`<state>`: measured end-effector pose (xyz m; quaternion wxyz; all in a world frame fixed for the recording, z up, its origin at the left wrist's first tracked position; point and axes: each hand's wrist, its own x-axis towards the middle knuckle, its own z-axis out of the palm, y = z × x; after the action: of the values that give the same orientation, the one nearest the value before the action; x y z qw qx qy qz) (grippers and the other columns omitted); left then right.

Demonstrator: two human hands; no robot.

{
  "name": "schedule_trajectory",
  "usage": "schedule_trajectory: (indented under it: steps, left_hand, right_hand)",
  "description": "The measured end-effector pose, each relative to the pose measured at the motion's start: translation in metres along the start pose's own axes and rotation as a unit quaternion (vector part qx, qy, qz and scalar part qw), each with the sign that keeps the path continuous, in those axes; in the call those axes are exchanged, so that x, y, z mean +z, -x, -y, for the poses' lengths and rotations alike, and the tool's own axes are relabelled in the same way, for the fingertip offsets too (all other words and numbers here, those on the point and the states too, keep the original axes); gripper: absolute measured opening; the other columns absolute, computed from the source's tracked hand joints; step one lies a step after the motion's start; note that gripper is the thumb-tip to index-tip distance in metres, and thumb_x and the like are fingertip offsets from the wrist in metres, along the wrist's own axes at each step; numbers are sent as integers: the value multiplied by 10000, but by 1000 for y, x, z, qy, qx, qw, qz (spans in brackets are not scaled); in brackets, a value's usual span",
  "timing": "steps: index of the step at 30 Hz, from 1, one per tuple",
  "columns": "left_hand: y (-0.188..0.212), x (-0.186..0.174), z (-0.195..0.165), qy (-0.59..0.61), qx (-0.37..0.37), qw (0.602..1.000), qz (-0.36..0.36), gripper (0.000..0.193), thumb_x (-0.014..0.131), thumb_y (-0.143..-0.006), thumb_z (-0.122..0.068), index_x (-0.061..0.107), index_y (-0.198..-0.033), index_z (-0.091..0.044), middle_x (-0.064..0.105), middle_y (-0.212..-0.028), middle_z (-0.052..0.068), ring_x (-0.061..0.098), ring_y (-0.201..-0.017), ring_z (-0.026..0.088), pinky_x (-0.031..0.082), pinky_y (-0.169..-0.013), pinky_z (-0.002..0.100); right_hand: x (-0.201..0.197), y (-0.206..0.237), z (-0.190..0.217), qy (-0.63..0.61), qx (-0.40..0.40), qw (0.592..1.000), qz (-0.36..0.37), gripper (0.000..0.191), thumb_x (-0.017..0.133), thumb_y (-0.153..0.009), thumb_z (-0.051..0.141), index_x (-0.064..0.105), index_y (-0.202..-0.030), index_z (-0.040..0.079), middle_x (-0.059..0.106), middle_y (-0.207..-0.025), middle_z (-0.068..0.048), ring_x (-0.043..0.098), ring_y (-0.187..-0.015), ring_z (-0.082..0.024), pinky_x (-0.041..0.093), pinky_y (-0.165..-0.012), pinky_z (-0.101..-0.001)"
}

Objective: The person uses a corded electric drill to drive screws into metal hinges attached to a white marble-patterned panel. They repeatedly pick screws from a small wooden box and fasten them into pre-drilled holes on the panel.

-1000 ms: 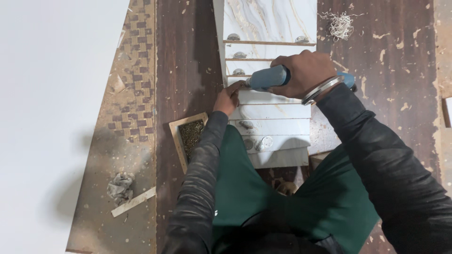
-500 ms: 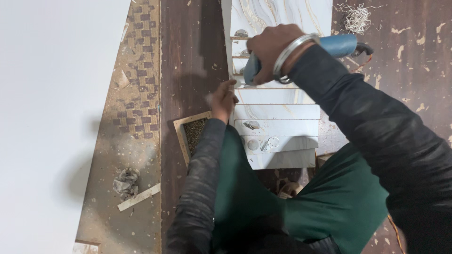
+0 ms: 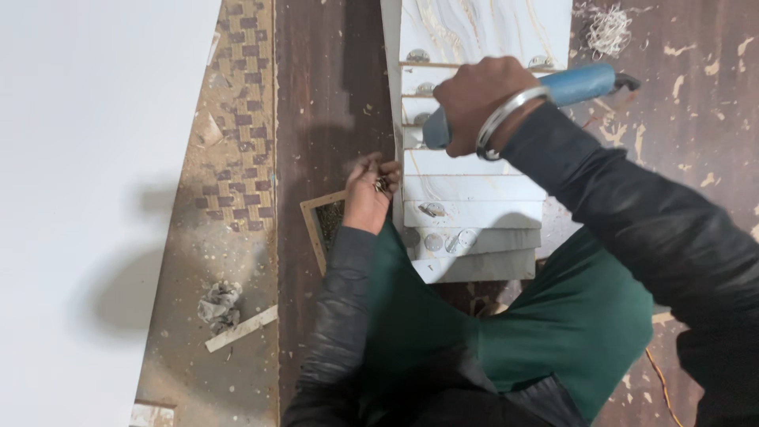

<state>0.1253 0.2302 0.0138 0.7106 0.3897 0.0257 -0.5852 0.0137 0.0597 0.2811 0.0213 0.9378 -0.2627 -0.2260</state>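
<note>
The right hand [image 3: 482,103] was closed around the blue handle of a power tool [image 3: 581,83], whose body ran out from the fist toward three o'clock; its working end lay under the hand and could not be seen. A metal bangle [image 3: 506,119] sat on that wrist. The tool was held over a stack of white marbled boards [image 3: 474,186], stepped like louvres, with round metal fittings showing along their edges.

The left hand [image 3: 371,190], at about eight o'clock from the right one, was cupped with the fingers curled over a few small dark pieces, probably screws [image 3: 382,184]. It rested just beside the left edge of the boards. At seven o'clock from it, partly hidden by the wrist, lay a small wooden tray [image 3: 320,229]. A crumpled rag [image 3: 217,304] and a strip of wood [image 3: 241,328] lay well apart, on the dusty floor.
</note>
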Motion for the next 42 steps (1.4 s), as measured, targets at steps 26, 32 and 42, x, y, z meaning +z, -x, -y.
schedule_trajectory:
  steps: [26,32,42]
  left_hand:
    - [-27,12,60,-19,5,1000,-17,280,692,-1004,-251,734,-1083,15,662,-884,59,604,-748,155,549,-645,306]
    - [-20,10,65,-51,15,999,-11,310,636,-1037,-296,704,-1004,5,703,-901,94,644,-768,165,564,-657,290]
    - [-19,7,61,-81,43,996,11,384,649,-1032,-361,695,-1048,20,692,-911,91,607,-762,136,526,-665,281]
  right_hand:
    - [159,169,26,-451,74,834,-311,605,893,-749,325,732,-1273,70,774,-1068,-187,780,-968,-287,609,-851,-380]
    - [183,171,41,-480,97,820,-297,605,889,-741,277,724,-1272,38,776,-1061,-195,777,-977,-295,607,-853,-389]
    - [185,165,35,-493,85,807,-314,604,882,-753,259,710,-1277,12,769,-1113,-195,776,-1013,-293,605,-898,-383]
